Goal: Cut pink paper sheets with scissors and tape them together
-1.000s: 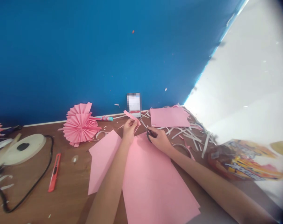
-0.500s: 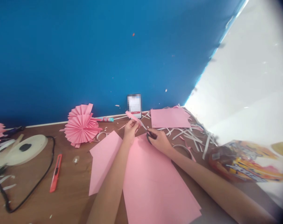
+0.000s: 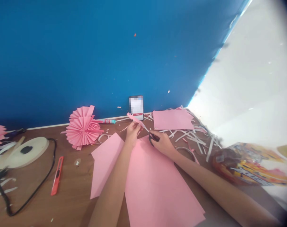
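Left hand [image 3: 132, 132] pinches a pink paper strip [image 3: 134, 118] taut while right hand [image 3: 162, 143] grips scissors [image 3: 151, 135], blades meeting it.

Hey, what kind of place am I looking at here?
Probably a home craft corner: a wooden table against a blue wall, with folded pink paper fans, pink paper sheets, cut strips and a red utility knife.
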`<state>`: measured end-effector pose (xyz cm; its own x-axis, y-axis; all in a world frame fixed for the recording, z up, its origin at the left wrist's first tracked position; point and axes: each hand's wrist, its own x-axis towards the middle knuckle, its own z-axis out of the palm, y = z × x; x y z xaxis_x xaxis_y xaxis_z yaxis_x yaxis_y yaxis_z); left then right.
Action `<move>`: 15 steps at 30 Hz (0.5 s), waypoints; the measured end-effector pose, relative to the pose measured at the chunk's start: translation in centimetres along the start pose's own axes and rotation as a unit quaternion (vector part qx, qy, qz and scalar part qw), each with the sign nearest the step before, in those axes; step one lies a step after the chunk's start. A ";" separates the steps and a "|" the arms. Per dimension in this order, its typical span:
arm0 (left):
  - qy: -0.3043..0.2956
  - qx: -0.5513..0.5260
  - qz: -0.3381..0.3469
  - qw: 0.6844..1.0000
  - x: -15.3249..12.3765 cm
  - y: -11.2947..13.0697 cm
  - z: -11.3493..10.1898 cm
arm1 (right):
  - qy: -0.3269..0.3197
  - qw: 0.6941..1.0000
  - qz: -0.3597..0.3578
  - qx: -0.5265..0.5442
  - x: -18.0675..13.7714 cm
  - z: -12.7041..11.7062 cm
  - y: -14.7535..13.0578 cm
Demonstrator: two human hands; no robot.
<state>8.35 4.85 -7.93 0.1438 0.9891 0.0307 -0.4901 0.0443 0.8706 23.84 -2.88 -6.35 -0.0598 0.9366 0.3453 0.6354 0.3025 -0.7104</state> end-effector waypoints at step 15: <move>0.000 -0.015 -0.001 1.000 0.3 -0.5 -0.4 | -0.010 1.000 -0.008 0.004 0.0 -0.1 -0.3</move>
<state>8.28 5.23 -8.50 0.1454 0.9890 0.0288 -0.5159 0.0509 0.8552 23.77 -2.98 -6.10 -0.0848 0.9351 0.3441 0.6282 0.3182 -0.7100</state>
